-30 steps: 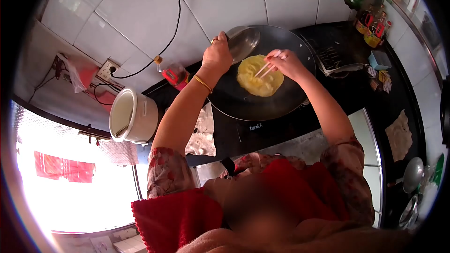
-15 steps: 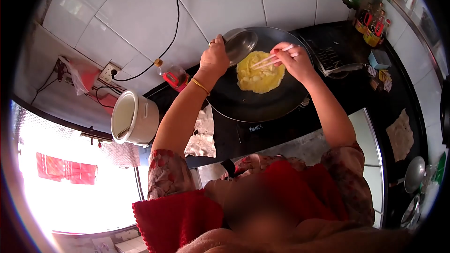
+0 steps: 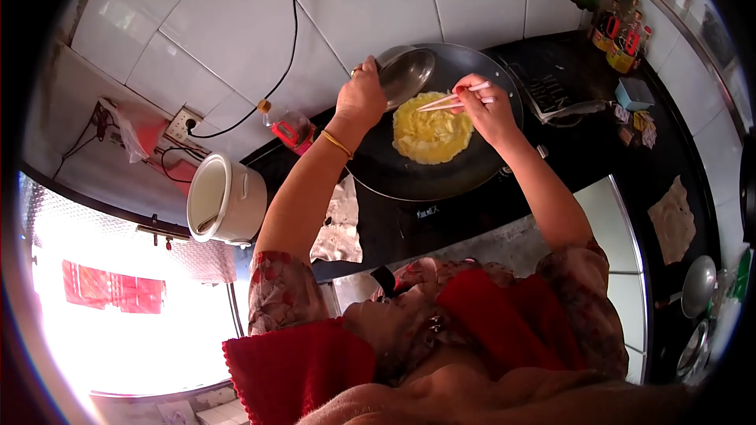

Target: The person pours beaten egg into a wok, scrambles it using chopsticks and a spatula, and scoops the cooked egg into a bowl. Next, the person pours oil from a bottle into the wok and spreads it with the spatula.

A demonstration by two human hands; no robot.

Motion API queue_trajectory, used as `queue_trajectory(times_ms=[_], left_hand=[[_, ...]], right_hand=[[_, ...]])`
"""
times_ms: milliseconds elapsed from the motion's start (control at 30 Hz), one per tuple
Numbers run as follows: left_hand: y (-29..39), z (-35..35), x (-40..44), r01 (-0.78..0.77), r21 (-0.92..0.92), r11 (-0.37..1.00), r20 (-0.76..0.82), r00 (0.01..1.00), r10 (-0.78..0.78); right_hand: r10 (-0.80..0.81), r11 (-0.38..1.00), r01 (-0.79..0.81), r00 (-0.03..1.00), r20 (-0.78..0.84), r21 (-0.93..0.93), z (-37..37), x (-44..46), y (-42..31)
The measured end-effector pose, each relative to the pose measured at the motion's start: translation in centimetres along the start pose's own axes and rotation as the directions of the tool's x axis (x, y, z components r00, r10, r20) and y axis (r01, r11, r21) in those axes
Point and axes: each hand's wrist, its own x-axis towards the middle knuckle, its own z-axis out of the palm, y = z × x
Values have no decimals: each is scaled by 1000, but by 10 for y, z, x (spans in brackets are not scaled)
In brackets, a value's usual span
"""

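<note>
A yellow layer of egg (image 3: 431,135) lies in the wide dark wok (image 3: 394,179) on the stove. My left hand (image 3: 362,97) grips the rim of a metal bowl (image 3: 406,77), which is tilted over the wok's left part. In my right hand (image 3: 483,110) is a pair of pale chopsticks (image 3: 450,102), their tips at the upper part of the egg. The palm side of my left hand is hidden from view.
A white pot (image 3: 243,201) stands at the left, near a red-labelled bottle (image 3: 293,135). Sauce bottles (image 3: 622,47) and a light blue box (image 3: 633,94) are at the back right. Cloths (image 3: 340,228) lie on the counter; a ladle (image 3: 698,286) is at the far right.
The chopsticks have moved from the egg's middle up to its upper part, and now lie flatter. The egg sits slightly further left and looks more spread. The bowl stays in my left hand.
</note>
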Motion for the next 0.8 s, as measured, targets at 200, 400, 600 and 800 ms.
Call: queue_trajectory(times_ms=[200, 400, 600, 800], left_hand=[[-4, 4, -2, -8, -21, 1000, -22, 1000, 7], [-1, 0, -7, -10, -73, 997, -33, 999, 8], [2, 2, -9, -30, -93, 995, -74, 997, 23], [5, -2, -14, 8, -51, 999, -17, 1000, -9]], right_hand=[[-44, 999, 44, 999, -5, 0, 6, -4, -12], [-38, 998, 39, 999, -8, 48, 10, -8, -9], [-41, 993, 47, 998, -54, 108, 21, -10, -12], [-91, 995, 93, 993, -77, 29, 20, -10, 4]])
